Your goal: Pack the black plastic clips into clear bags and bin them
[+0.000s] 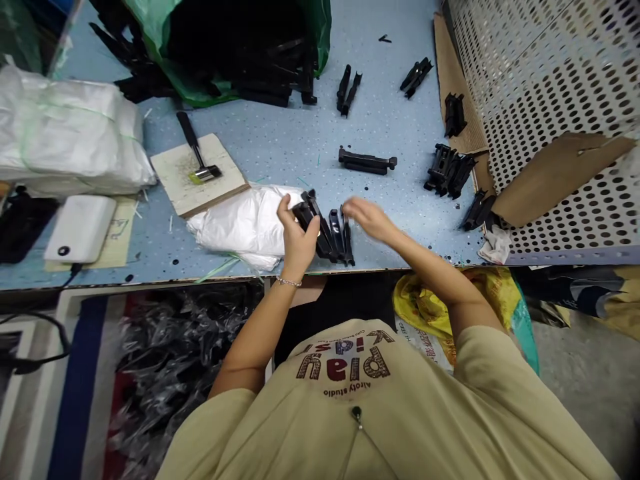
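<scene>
My left hand [299, 243], with a bracelet at the wrist, grips black plastic parts [316, 223] near the table's front edge. Right beside them, more long black parts [341, 237] lie side by side on the blue table [280, 140]. My right hand [367, 217] is just to the right of these parts, its fingers bent and partly blurred; whether it holds anything small is hidden. A white plastic bundle [245, 223] lies left of my left hand. Farther back, a pair of black parts [367, 162] rests flat.
A hammer [193, 147] lies on a wooden board [215, 190]. A green bag [320, 33] of black parts stands at the back. Small groups of black parts [449, 172] sit at the right, near cardboard [555, 175] and a perforated panel [565, 80]. A white power bank [80, 229] lies left.
</scene>
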